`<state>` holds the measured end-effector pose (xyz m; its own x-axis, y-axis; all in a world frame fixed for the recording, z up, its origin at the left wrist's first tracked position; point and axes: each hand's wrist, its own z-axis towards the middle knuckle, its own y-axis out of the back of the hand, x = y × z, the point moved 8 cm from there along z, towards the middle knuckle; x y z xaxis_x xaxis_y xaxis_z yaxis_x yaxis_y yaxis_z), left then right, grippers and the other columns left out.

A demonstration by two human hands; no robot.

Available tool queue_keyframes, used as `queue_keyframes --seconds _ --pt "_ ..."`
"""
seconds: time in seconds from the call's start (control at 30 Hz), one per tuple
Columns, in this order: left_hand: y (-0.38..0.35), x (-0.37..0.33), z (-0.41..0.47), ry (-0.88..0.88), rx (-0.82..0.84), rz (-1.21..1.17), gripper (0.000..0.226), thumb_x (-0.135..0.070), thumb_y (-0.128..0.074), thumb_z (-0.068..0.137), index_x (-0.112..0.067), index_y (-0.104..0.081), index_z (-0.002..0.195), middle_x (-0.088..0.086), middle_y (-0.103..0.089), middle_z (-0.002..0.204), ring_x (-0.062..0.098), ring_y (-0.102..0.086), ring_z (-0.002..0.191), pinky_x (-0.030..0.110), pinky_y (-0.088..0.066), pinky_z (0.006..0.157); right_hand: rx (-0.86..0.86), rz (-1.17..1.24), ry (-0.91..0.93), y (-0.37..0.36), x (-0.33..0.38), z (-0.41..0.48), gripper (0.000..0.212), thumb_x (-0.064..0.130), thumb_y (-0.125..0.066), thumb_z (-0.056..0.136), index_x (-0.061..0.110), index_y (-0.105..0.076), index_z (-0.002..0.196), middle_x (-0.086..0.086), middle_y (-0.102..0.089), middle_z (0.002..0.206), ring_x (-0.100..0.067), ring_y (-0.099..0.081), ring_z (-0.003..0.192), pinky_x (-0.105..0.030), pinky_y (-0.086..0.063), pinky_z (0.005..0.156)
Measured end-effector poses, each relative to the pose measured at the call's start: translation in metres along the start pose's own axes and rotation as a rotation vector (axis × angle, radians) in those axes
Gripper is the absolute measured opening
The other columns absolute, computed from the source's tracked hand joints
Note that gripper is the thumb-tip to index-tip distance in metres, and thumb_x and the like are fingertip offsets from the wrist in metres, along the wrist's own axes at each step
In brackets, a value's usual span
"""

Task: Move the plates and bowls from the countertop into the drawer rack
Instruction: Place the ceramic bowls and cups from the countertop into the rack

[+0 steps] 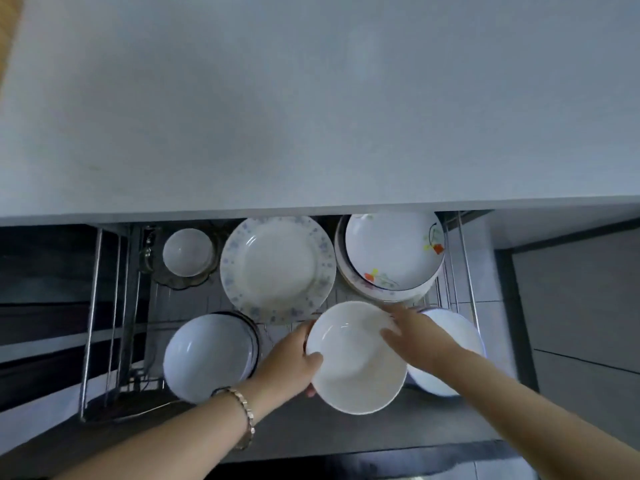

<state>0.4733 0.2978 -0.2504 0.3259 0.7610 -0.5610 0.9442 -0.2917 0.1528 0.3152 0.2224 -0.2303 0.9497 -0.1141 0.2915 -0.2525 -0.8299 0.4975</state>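
A plain white bowl (356, 362) hangs over the front middle of the open drawer rack (90, 327). My left hand (291, 365) grips its left rim, thumb inside. My right hand (412, 336) holds its right rim, thumb over the edge. Inside the rack lie a blue-flowered plate (277, 268), a stack of plates topped by an orange-flowered one (393, 254), a small white bowl (188, 251) on a glass dish, a stack of blue-rimmed bowls (207, 355) at the front left, and another blue-rimmed bowl (457, 348) partly hidden under my right arm.
The grey countertop (311, 98) fills the upper half of the view and overhangs the back of the drawer. Chrome rack wires (460, 265) stand along both sides. A dark drawer front (346, 434) runs below my arms. Tiled floor shows at the right.
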Motion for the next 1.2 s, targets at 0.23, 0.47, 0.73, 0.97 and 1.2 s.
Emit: queue_keyframes --seconds 0.23,0.47,0.73,0.97,1.2 --pt "-0.022 0.068 0.064 0.199 -0.026 0.093 0.059 -0.006 -0.042 0.091 -0.031 -0.031 0.144 0.002 -0.055 0.118 0.019 -0.059 0.085 0.021 -0.052 0.049 0.072 -0.322 0.006 -0.056 -0.015 0.084 0.037 0.007 -0.042 0.093 0.011 -0.051 0.129 -0.012 -0.057 0.130 -0.029 -0.055 0.121 -0.036 -0.046 0.097" --pt "-0.036 0.075 0.114 0.226 0.036 0.202 0.066 -0.005 -0.038 0.094 -0.033 -0.018 0.150 0.006 -0.044 0.144 0.025 -0.054 0.116 0.026 -0.054 0.075 0.102 -0.519 0.028 -0.067 -0.024 0.113 0.032 0.008 -0.049 0.094 0.002 -0.052 0.125 -0.015 -0.061 0.123 -0.027 -0.062 0.113 -0.033 -0.051 0.093" --pt "-0.043 0.079 0.119 0.299 0.067 0.296 0.060 -0.009 -0.040 0.096 -0.027 -0.019 0.150 0.009 -0.048 0.139 0.020 -0.057 0.093 0.030 -0.058 0.073 0.064 -0.567 0.106 -0.058 -0.023 0.113 0.027 0.006 -0.049 0.094 0.004 -0.060 0.119 -0.011 -0.064 0.118 -0.028 -0.061 0.111 -0.033 -0.051 0.094" --pt "-0.045 0.078 0.114 0.297 0.142 0.361 0.061 -0.010 -0.032 0.096 -0.025 -0.011 0.151 0.010 -0.055 0.131 0.014 -0.053 0.071 0.021 -0.046 0.056 0.036 -0.460 0.103 -0.059 -0.030 0.113 0.025 0.008 -0.044 0.096 0.005 -0.059 0.116 -0.010 -0.065 0.116 -0.029 -0.062 0.107 -0.034 -0.051 0.092" --pt "-0.046 0.071 0.102 0.320 0.154 0.415 0.068 -0.020 -0.033 0.098 -0.015 0.008 0.152 0.005 -0.061 0.098 0.020 -0.062 0.084 0.029 -0.052 0.071 0.078 -0.594 0.122 -0.057 -0.021 0.098 0.028 0.008 -0.052 0.093 0.006 -0.058 0.121 -0.010 -0.065 0.117 -0.025 -0.064 0.108 -0.031 -0.052 0.093"
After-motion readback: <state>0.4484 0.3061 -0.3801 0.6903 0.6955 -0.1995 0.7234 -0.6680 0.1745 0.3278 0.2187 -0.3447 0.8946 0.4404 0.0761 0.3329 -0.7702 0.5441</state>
